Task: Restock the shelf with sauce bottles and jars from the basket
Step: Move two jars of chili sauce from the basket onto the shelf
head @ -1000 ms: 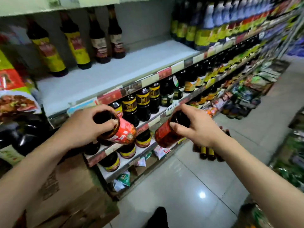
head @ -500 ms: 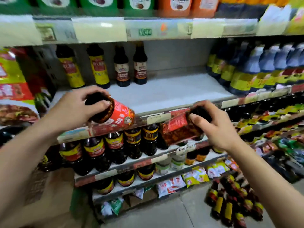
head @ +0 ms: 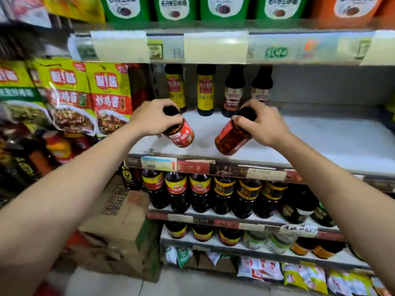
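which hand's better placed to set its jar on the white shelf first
Right, probably. The right hand holds the right jar lower, its base near the white shelf, with bare board beside it. The left hand holds the left jar higher. Both are tilted.

The left jar [head: 180, 136] and right jar [head: 232, 139] hung tilted above the white shelf [head: 310, 142]. Both had red labels and black lids.
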